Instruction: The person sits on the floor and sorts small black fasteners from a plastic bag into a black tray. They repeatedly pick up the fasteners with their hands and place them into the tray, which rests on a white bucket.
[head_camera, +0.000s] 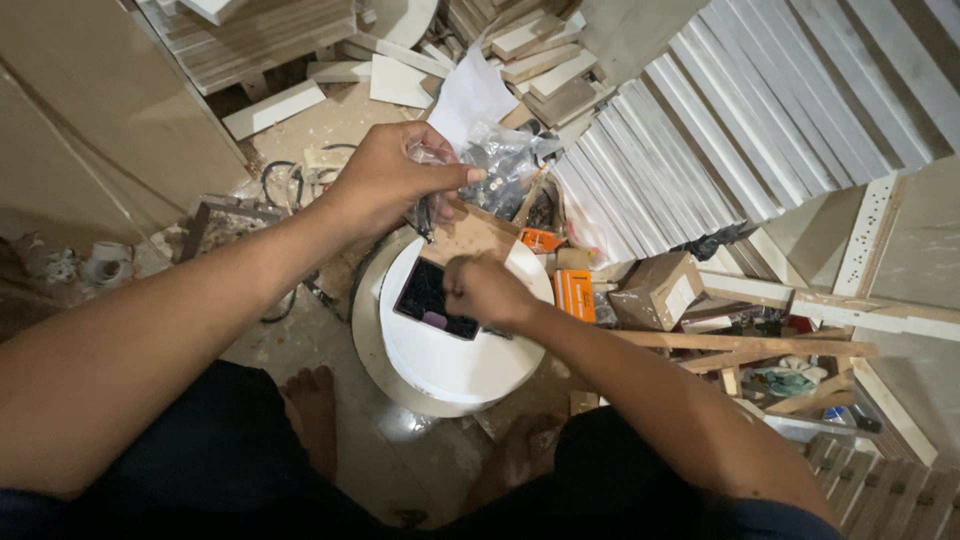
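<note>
The left hand (385, 180) pinches a clear plastic bag (490, 165) of small parts, holding it up. The right hand (485, 290) is closed, maybe on a part, over a dark box (425, 295) on the round white board (450, 365).

1. Clear plastic bag (495, 165): crumpled, holding small dark hardware pieces, lifted above the white disc, its near edge pinched.
2. Dark square piece (432, 297): flat, glossy black, lying slightly askew on the round white disc (450, 365).
</note>
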